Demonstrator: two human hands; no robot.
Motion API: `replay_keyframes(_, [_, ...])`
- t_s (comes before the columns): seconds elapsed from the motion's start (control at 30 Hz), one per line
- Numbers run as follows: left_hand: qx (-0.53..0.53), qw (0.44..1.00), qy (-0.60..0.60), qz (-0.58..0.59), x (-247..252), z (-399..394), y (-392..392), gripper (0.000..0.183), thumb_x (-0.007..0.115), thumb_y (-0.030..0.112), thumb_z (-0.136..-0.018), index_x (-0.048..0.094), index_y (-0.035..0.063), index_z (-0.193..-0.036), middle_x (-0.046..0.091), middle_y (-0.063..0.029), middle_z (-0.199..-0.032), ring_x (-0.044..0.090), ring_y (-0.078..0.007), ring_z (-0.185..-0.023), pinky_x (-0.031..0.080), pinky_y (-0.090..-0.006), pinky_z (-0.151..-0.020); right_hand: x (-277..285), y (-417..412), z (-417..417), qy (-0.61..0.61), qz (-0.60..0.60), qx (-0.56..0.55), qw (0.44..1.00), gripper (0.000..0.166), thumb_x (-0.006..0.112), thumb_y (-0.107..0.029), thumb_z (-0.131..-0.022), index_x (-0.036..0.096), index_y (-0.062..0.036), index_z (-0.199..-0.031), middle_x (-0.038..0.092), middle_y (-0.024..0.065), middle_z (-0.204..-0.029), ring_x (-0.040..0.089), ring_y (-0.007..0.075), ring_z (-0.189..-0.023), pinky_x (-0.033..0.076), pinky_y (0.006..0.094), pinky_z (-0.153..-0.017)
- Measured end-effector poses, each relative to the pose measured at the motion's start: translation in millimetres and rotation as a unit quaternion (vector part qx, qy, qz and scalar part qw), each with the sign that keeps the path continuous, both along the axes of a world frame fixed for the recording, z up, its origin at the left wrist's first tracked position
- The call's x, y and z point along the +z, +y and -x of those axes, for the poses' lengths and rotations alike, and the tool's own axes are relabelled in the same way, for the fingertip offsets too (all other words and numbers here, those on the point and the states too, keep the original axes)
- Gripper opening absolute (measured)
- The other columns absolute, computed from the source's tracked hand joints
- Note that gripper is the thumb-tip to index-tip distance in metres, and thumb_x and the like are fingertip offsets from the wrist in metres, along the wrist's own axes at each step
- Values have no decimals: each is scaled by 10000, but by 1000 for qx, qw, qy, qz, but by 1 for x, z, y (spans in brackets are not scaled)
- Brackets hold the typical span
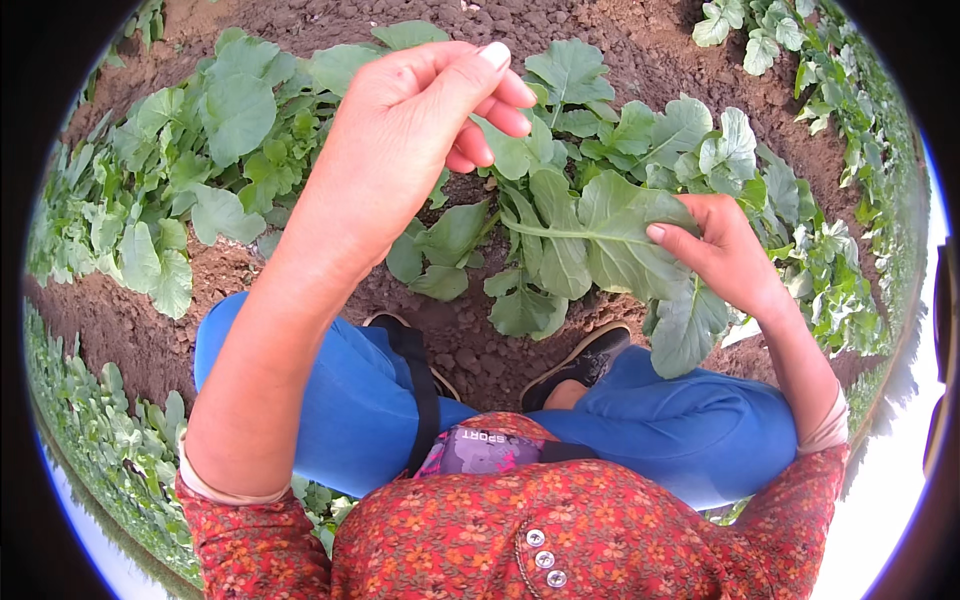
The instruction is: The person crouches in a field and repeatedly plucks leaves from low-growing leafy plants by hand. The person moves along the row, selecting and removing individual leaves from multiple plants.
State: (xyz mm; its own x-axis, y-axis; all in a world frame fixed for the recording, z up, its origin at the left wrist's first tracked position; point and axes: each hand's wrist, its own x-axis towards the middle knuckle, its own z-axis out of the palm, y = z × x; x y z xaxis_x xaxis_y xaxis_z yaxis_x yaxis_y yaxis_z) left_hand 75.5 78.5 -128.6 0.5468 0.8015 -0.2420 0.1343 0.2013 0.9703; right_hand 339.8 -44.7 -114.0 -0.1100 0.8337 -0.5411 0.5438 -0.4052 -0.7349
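Observation:
My right hand (724, 244) pinches a large green lobed leaf (626, 232) between thumb and fingers, near the leaf's outer end. The leaf's pale underside and thick midrib are turned up, and its stalk runs left towards the middle of a leafy plant (525, 292) in the soil. Above and left of that plant, my left hand (442, 105) is raised, with the thumb laid along the bent index finger and the other fingers loosely curled. Nothing shows in it. The left hand and forearm hide part of the foliage behind them.
More leafy plants (225, 120) stand along the row to the left, and others (765, 30) grow at the upper right. Brown clumpy soil (480, 367) lies between my dark shoes (577, 360). My knees in blue trousers (352, 397) flank the plant. A purple pouch (480, 450) is at my waist.

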Motion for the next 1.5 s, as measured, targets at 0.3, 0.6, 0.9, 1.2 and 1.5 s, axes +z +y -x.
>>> replay_keyframes(0.3, [6, 999, -20, -30, 2, 4, 0, 362, 515, 359, -1005, 695, 49, -954, 702, -51, -867, 570, -63, -699, 475, -231, -674, -9, -2, -8, 3, 32, 1, 999, 213, 609, -166, -972, 681, 35, -966, 633, -18, -740, 504, 25, -686, 445, 248, -595])
replay_keyframes(0.6, [46, 998, 7, -40, 13, 10, 0, 355, 471, 321, -1038, 673, 31, -1005, 695, -64, -868, 551, -92, -705, 448, -247, -690, 50, 1, -75, 42, -165, -88, 982, 342, 474, -249, -1041, 643, -15, -1224, 715, 23, -907, 604, 55, -774, 471, 213, -748])
replay_keyframes(0.9, [-2, 991, 80, -104, 9, -1, -17, 340, 465, 268, -1036, 648, 13, -908, 664, -70, -811, 538, -109, -688, 431, -263, -674, 65, -73, -139, 7, -221, -224, 949, 309, 537, -260, -1013, 679, -19, -1145, 713, 10, -899, 609, 48, -771, 477, 208, -734])
replay_keyframes(1.2, [-42, 986, 96, -131, 3, -10, -22, 318, 446, 227, -1040, 631, -1, -919, 664, -89, -817, 543, -121, -676, 439, -271, -681, 1, -195, -153, 47, -28, -358, 932, 275, 546, -238, -1016, 699, -13, -975, 720, 43, -836, 647, 70, -725, 518, 219, -677])
replay_keyframes(1.5, [-77, 980, 123, -137, -8, -23, -19, 300, 454, 207, -1033, 637, -7, -926, 668, -92, -829, 551, -126, -681, 449, -275, -691, -116, -277, -92, -216, -54, -110, 969, 341, 625, -80, -843, 665, -11, -1175, 549, 198, -1354, 594, 351, -1168, 481, 436, -997])
